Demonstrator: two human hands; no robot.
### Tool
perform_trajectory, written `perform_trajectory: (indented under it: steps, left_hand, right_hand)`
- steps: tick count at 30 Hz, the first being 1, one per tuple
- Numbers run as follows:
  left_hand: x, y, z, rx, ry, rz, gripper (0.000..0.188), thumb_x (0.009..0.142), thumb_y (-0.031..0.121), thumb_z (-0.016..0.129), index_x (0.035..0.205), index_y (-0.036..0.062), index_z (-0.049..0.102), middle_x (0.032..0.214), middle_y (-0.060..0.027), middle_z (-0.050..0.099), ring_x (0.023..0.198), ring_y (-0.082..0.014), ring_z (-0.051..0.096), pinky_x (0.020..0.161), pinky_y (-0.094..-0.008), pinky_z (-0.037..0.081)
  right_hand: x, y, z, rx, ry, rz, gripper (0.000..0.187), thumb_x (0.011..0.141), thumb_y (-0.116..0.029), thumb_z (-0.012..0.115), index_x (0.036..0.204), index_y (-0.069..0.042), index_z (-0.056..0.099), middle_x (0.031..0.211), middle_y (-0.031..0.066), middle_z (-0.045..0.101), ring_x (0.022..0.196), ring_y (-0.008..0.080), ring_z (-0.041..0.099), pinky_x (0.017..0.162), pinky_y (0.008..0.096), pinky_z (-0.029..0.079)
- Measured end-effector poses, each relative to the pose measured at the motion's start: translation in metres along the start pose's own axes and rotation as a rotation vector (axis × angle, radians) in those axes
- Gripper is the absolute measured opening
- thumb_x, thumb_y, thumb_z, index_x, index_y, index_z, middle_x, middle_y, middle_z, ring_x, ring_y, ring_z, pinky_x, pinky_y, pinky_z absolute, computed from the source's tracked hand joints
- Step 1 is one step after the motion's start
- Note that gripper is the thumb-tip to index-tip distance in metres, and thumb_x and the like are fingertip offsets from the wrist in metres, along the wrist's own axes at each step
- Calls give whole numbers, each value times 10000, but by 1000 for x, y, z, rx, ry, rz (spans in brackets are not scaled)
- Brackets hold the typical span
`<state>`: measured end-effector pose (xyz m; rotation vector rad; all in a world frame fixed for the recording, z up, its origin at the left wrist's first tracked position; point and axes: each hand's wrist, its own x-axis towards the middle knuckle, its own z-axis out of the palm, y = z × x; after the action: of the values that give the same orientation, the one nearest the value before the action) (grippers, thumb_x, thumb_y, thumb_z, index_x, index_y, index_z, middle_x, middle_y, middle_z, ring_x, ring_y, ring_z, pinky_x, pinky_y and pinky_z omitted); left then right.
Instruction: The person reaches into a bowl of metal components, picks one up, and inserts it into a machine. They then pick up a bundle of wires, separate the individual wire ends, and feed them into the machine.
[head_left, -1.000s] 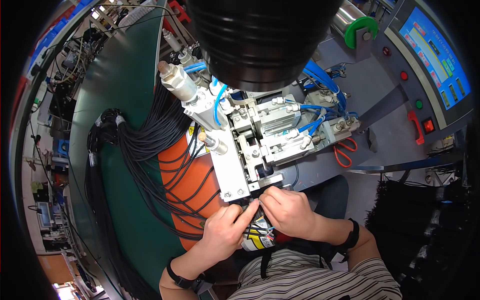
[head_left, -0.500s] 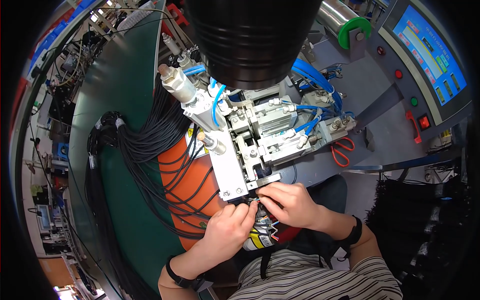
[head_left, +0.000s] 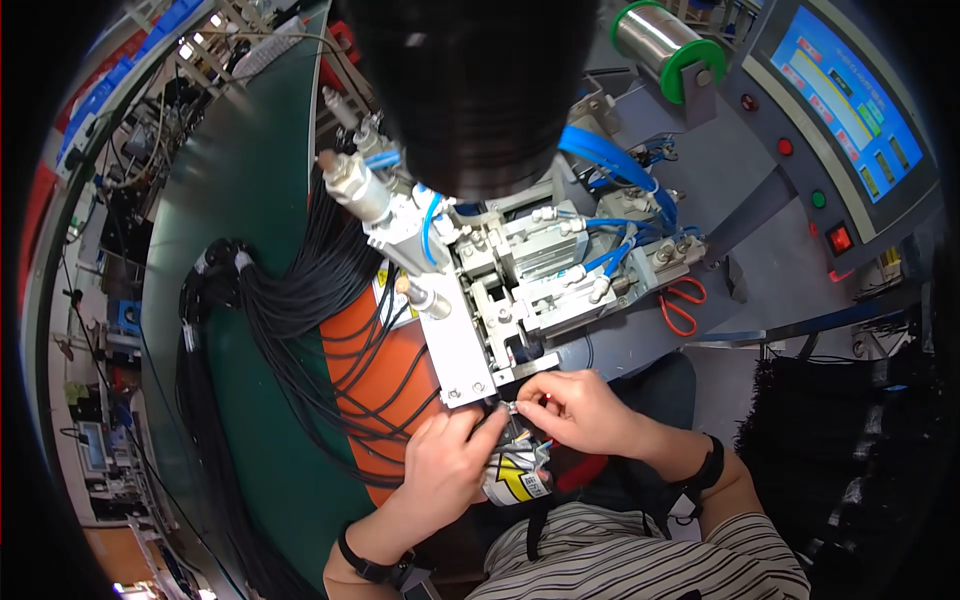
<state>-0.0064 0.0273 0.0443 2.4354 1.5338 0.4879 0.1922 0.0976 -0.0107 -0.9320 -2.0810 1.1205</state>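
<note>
A person in a striped shirt works at the front edge of a pneumatic bench machine (head_left: 520, 290), a block of grey metal plates and cylinders fed by blue air hoses (head_left: 610, 165); the left hand (head_left: 450, 465) sits just below the machine's pale front plate (head_left: 455, 350), fingers curled and its thumb and forefinger closed on a thin black cable end (head_left: 500, 425); the right hand (head_left: 575, 410), directly below the machine's slot, pinches a small silvery tip (head_left: 517, 405) between thumb and forefinger, the two hands nearly touching at the fingertips; whether the tip is already seated on the cable cannot be told; just under the hands, below the machine, stands a small container with a yellow-and-white label (head_left: 518, 478); left of the machine, a thick bundle of black cables (head_left: 290, 300) fans across an orange mat (head_left: 375, 370) on the green bench (head_left: 230, 200); right of the machine lie orange-handled scissors (head_left: 682, 305); above and right of it a wire spool with green flanges (head_left: 665, 45); farther right, a control panel with a blue touchscreen (head_left: 845, 90) and red and green buttons; both wrists wear black bands.
</note>
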Motion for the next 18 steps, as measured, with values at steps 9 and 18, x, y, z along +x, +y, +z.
perform_trajectory:
  steps: [9, 18]
  left_hand:
    - [-27, -9, 2, 127, 124, -104, 372, 663, -7, 739, 1022, 39, 658, 787, -70, 540, 715, -259, 512, 663, -367, 383]
    - [-27, -1, 3, -382, 160, -135, 218, 795, 54, 748, 972, 33, 621, 687, -67, 566, 606, -229, 572, 555, -348, 447]
  right_hand:
    - [-8, -7, -11, -32, 49, -59, 105, 844, -80, 688, 930, -21, 675, 813, 107, 673, 615, 203, 638, 544, 302, 494]
    - [-7, -15, 2, 467, -55, -193, 237, 912, -95, 626, 1141, -37, 642, 895, 92, 652, 668, 127, 628, 577, 254, 474]
